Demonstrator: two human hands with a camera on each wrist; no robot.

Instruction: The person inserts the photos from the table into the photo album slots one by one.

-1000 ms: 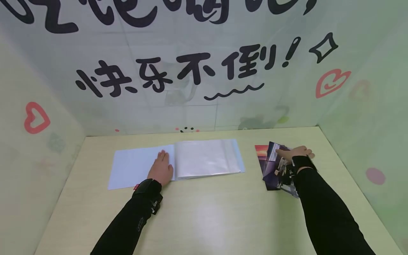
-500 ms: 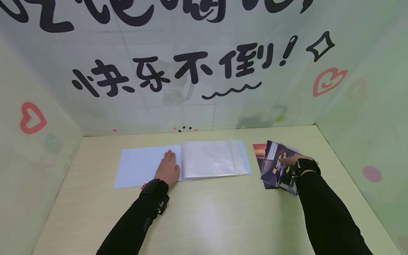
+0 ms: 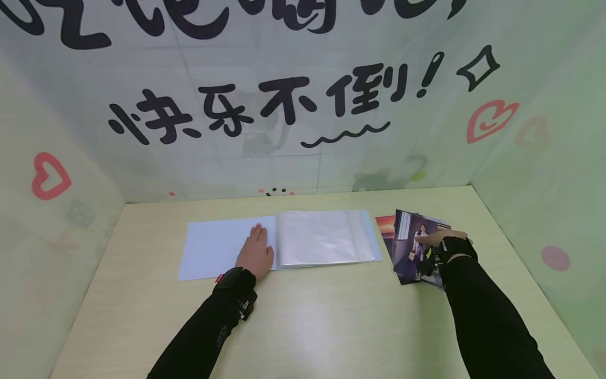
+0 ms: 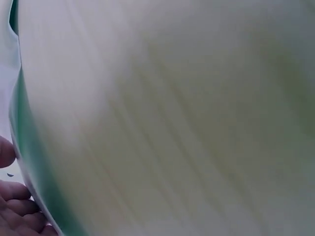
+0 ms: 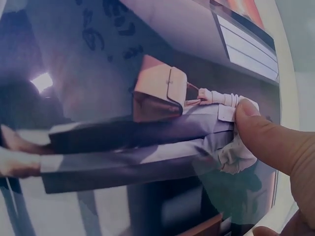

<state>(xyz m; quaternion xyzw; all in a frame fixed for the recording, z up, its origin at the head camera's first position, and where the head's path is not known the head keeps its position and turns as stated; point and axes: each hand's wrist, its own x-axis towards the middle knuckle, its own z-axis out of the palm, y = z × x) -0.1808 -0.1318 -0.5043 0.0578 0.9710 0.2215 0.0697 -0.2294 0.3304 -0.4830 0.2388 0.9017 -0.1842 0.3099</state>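
Note:
A photo album (image 3: 326, 238) lies open, its pale blue-white leaf on the left and clear plastic sleeves on the right. My left hand (image 3: 255, 253) rests with straight fingers on the left leaf, beside the fold. At the right, my right hand (image 3: 441, 238) grips the right edge of a glossy photo (image 3: 406, 248), thumb on top. In the right wrist view the thumb (image 5: 278, 140) presses on this photo's printed figure, who carries a tan handbag; the other fingers are mostly hidden underneath. More photos, one with an orange sunset (image 3: 385, 224), stick out beneath it.
Everything lies on a pale wooden table (image 3: 307, 326). Printed fabric walls (image 3: 284, 168) with black lettering and hearts close off its back and both sides. The left wrist view mostly shows a blurred tabletop (image 4: 162, 123), with fingers at its left edge.
The album has slid to the right together with my left hand. My right hand has shifted from bent over the pile to the photo's edge, uncovering the figure printed on it.

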